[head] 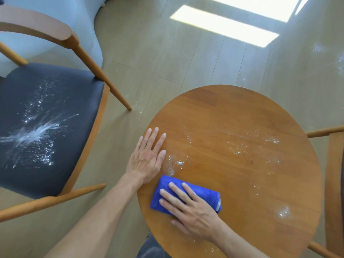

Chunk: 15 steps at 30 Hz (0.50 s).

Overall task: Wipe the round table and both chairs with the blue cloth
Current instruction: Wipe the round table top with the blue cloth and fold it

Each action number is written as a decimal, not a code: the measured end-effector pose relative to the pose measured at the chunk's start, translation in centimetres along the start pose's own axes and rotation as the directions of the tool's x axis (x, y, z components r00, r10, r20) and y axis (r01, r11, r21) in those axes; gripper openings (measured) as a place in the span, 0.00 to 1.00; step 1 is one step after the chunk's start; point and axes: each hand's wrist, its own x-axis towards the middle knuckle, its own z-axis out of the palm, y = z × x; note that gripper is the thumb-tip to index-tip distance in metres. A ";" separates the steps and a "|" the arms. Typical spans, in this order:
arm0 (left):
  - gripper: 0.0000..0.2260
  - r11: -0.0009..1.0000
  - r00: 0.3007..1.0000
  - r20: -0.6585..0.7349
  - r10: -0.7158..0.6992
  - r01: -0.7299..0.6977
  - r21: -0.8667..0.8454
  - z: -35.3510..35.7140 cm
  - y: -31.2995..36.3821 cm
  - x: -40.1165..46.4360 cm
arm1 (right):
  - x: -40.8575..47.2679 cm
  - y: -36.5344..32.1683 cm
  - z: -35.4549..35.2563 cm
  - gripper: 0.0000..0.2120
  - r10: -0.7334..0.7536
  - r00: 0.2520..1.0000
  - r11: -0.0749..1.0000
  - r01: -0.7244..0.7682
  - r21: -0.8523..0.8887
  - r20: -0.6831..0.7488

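Observation:
The round wooden table fills the right half of the view, dusted with patches of white powder. A folded blue cloth lies near its left front edge. My right hand presses flat on the cloth with straight, spread fingers. My left hand rests flat on the table's left edge, just beyond the cloth. One wooden chair with a dark seat stands to the left, its seat streaked with white powder. Only a sliver of the second chair shows at the right edge.
Pale wooden floor surrounds the table, with powder specks near the chair leg and at the far right. Bright sunlight patches lie on the floor at the top. A pale rounded piece of furniture stands behind the left chair.

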 end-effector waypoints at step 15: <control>0.26 0.999 0.999 0.012 0.032 -0.031 -0.022 -0.2 0.1 3.6 | 4.0 16.2 0.1 0.24 0.504 0.812 0.843 -0.536 -0.036 -0.293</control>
